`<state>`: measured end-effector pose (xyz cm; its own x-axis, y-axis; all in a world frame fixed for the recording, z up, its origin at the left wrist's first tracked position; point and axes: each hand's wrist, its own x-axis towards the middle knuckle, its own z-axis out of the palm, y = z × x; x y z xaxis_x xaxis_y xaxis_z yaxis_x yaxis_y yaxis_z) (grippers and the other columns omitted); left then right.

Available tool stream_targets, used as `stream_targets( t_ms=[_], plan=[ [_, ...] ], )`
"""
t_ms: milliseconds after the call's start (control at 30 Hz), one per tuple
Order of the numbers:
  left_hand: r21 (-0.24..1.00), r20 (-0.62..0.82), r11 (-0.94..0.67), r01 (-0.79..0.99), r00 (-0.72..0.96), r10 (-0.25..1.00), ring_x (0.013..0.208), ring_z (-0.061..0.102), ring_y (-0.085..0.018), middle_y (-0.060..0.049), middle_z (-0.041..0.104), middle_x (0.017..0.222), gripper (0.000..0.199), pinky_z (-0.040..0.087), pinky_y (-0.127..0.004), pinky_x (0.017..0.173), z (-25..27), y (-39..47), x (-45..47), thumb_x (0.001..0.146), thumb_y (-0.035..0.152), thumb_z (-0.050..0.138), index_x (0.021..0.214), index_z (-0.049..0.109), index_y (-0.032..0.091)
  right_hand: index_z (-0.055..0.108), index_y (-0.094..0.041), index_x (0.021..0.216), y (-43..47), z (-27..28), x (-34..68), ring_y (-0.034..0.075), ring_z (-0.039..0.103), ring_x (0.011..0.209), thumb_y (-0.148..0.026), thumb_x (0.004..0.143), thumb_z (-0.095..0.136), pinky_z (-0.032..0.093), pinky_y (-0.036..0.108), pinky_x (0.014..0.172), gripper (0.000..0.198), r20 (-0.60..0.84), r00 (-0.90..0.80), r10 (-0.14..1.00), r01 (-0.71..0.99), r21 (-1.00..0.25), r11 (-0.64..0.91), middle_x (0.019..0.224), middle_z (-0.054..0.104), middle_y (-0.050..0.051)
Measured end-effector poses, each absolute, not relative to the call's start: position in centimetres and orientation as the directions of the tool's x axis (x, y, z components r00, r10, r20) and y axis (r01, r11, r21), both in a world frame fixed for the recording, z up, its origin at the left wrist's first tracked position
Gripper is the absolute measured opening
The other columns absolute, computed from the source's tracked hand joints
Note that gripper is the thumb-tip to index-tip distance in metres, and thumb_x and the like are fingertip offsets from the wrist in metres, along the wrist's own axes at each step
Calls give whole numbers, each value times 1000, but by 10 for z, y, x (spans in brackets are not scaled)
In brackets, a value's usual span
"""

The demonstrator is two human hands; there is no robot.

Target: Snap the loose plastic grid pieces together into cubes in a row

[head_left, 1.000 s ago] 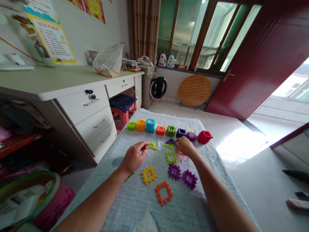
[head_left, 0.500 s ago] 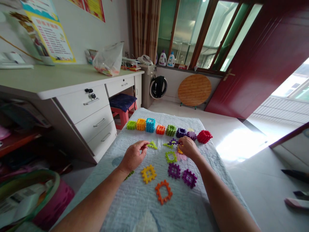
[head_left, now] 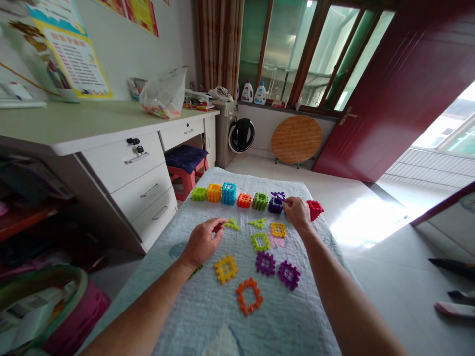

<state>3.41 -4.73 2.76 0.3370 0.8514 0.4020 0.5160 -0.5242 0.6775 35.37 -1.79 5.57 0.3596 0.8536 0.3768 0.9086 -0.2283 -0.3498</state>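
My right hand (head_left: 299, 213) pinches a dark purple triangular building piece (head_left: 277, 195) over the dark purple stack (head_left: 275, 205) in the back row. My fingers partly cover that piece. At the middle left, my left hand (head_left: 202, 241) has its fingertips closed on the edge of a lime green triangular piece (head_left: 232, 225). Another lime green triangular piece (head_left: 257, 223) lies to its right. Nearby lie a yellow square piece (head_left: 278, 230) and a lime green square piece (head_left: 261, 242).
The cloth-covered table (head_left: 208, 321) also holds purple pieces (head_left: 265, 263), a yellow frame (head_left: 226, 269) and an orange frame (head_left: 249, 296). Along the back stand a blue stack (head_left: 229, 193), a green stack (head_left: 261, 200) and a red stack (head_left: 315, 209). A desk (head_left: 122, 123) stands left.
My right hand has moved back and to the right, carrying the dark purple triangular piece from the middle to above its stack. My left hand stays at the lime green piece.
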Motion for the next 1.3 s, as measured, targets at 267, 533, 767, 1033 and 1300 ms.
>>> stream_targets(
  t_ms=[267,533,767,1033,1300],
  plan=[
    [662,429,-543,517,333,840,79,67,-15,-4,71,91,26,53,-28,77,30,-47,33,80,14,50,103,61,18,71,-20,86,-10,57,343,20,61,81,-33,81,53,40,26,63,23,315,398,862,912,-236,-335,87,67,8],
    [666,424,-537,518,329,844,79,67,-15,-4,70,91,25,53,-27,76,31,-47,33,81,14,49,103,61,17,70,-20,84,-11,55,340,21,60,85,-39,84,49,40,28,67,28,270,395,878,916,-189,-354,90,65,9],
    [665,417,-534,522,334,845,79,67,-15,-4,70,91,26,53,-27,76,30,-47,33,80,14,50,103,61,18,69,-19,83,-33,60,340,18,58,75,-38,86,47,37,27,66,29,344,345,873,934,-221,-282,88,65,7],
    [671,417,-537,511,339,843,78,67,-15,-4,71,90,28,53,-28,77,27,-47,35,78,13,50,103,62,18,67,-19,78,-82,62,327,14,55,65,-27,81,50,34,24,60,18,297,108,949,949,-315,-9,70,63,2],
    [680,413,-532,504,337,846,78,67,-15,-5,70,89,27,54,-28,77,24,-47,40,76,12,50,100,63,16,65,-18,91,-101,41,305,17,54,81,-19,77,55,39,26,76,17,200,-203,958,892,-366,266,85,61,4]
  ],
)
